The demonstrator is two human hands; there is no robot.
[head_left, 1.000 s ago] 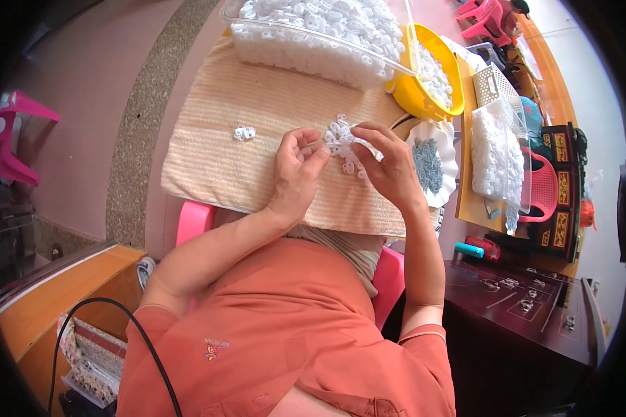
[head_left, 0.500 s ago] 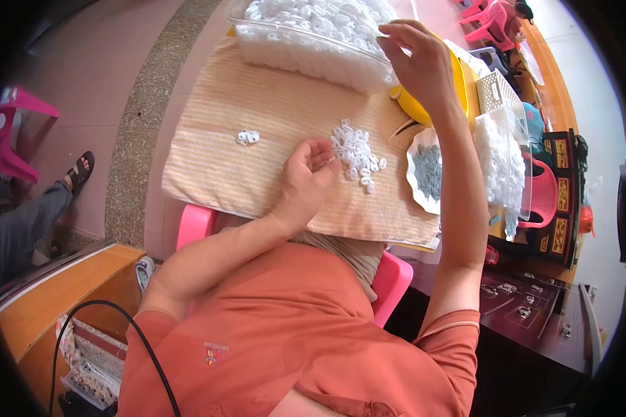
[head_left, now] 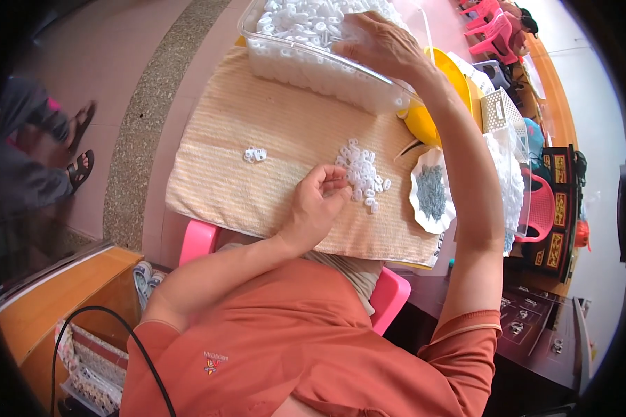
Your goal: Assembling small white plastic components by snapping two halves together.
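My left hand (head_left: 320,208) rests at the near left side of a loose pile of small white oval plastic pieces (head_left: 362,174) on the cloth. Its fingers are curled together; what they hold, if anything, is hidden. My right hand (head_left: 386,45) reaches over the near right rim of a clear plastic bin (head_left: 313,55) heaped with similar white pieces. The thumb and fingers there are apart, with white pieces showing between them. A small cluster of white pieces (head_left: 255,154) lies by itself to the left on the cloth.
A beige striped cloth (head_left: 222,125) covers the table. Right of the pile, a white scalloped dish (head_left: 446,215) holds small grey pieces. Beyond it stand a yellow container (head_left: 421,125), a clear bin of white pieces (head_left: 508,167) and a perforated basket (head_left: 501,108). Someone's sandalled feet (head_left: 82,170) are at left.
My right hand has moved left and lower onto the bin's pieces. My left hand stays beside the pile. The view has shifted slightly, and the person at left has moved their legs.
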